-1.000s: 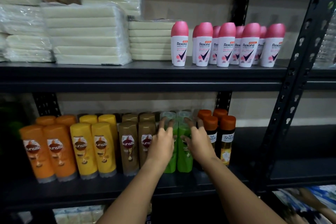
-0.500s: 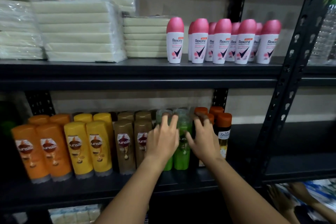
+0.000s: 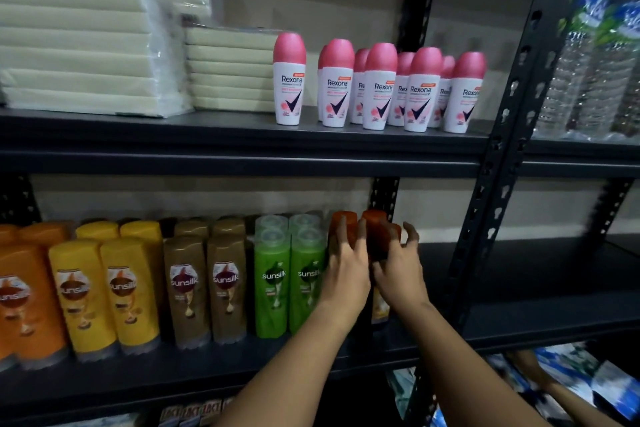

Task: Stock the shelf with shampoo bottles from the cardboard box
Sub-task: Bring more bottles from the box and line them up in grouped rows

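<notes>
My left hand (image 3: 346, 270) and right hand (image 3: 401, 270) curl round the orange-capped bottles (image 3: 377, 229); a hard shove could topple the green bottles (image 3: 289, 284) (just beside) — or spoil the row.

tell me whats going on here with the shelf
A person is stocking shampoo on the lower shelf. Both hands are on the dark bottles with orange caps at the right end of the row: the left hand and the right hand curl round them, seemingly lining them up beside the green bottles. Brown, yellow and orange bottles already stand to the left. Pink-capped deodorants stand on the shelf above. No cardboard box is in view.
</notes>
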{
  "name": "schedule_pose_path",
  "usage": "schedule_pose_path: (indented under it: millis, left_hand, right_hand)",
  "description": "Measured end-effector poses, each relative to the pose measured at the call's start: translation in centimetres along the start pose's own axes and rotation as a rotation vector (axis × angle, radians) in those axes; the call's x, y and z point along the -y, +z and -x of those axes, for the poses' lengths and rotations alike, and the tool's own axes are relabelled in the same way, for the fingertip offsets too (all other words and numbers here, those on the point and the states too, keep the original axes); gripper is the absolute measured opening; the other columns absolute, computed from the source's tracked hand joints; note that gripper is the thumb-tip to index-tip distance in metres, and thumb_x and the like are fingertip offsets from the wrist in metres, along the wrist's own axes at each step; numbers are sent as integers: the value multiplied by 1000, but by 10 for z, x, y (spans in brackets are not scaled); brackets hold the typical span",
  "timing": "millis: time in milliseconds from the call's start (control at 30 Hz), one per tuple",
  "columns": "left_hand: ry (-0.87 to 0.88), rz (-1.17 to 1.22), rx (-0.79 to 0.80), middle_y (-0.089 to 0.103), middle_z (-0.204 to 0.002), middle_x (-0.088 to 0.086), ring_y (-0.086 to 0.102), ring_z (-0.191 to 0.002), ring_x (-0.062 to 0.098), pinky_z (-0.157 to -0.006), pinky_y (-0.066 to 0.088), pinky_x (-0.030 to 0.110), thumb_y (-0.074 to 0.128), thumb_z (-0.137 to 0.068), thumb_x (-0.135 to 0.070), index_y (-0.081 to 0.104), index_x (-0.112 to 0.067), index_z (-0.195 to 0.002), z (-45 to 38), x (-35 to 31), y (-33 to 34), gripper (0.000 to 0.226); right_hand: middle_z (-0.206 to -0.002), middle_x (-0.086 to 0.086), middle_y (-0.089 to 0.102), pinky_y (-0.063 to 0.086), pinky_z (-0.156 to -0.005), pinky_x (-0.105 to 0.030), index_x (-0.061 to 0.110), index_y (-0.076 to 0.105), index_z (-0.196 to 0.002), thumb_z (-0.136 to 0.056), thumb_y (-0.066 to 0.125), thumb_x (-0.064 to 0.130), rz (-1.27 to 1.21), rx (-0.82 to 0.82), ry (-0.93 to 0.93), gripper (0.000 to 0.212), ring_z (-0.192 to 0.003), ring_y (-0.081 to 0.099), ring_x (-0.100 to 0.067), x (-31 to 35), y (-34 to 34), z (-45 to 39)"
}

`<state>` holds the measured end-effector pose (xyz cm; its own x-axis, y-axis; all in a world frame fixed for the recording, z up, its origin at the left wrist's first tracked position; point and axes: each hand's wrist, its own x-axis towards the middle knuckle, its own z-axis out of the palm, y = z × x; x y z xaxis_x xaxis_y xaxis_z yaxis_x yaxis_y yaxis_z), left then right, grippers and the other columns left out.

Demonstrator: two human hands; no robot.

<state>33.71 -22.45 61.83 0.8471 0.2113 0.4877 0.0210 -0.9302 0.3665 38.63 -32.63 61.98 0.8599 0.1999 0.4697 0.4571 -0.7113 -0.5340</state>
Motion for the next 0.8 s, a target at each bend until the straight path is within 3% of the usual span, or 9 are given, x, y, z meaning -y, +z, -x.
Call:
schedule_pose_path:
  millis: [100, 233, 400, 600, 733, 800]
  left_hand:
    - [-10, -84, 17, -13, -166, 20, 66, -111, 32, -82, 61, 40, 54, -101, -5, 2, -18, -161, -6, 2, 7, 80]
    - [0, -124, 31, 17, -159, 24, 70, -95, 32, -72, 62, 43, 58, -96, 2, -1, -22, -159, -7, 7, 8, 89]
    - [12, -175, 54, -5, -165, 22, 69, -101, 35, -79, 61, 44, 59, -92, 8, 4, -19, -160, -5, 3, 0, 92]
    - [39, -204, 49, 31, -152, 25, 70, -92, 32, -71, 61, 41, 58, -95, 4, 13, -20, -157, -4, 8, 0, 81]
    - [54, -202, 38, 5, -159, 23, 71, -95, 33, -73, 62, 43, 64, -93, 2, 3, -22, -159, -8, 12, 6, 94]
    - [78, -231, 26, 7, -161, 27, 72, -88, 31, -68, 63, 43, 65, -95, -4, -4, -22, -158, -10, 15, 12, 95]
  right_hand:
    - [-151, -12, 27, 57, -90, -43, 23, 33, -147, -87, 67, 4, 12, 12, -12, 71, -109, 62, -34, -6, 3, -1]
    - [-148, -12, 31, 58, -87, -40, 23, 32, -148, -85, 64, -4, 28, -5, -40, 75, -106, 62, -31, -12, 5, -3]
    - [-148, -12, 32, 58, -85, -41, 27, 31, -149, -84, 62, -6, 11, 8, -48, 79, -106, 62, -32, -15, 5, -6]
    - [-149, -8, 31, 59, -87, -40, 33, 29, -149, -85, 64, -5, -36, 22, -56, 82, -107, 62, -29, -18, 5, -6]
    - [-147, -9, 33, 59, -87, -41, 30, 32, -147, -86, 64, -2, -49, 21, -50, 76, -107, 61, -29, -17, 6, -7]
    - [-146, -11, 35, 59, -88, -41, 29, 32, -147, -87, 65, -1, -49, 25, -52, 75, -107, 61, -30, -16, 4, -6]
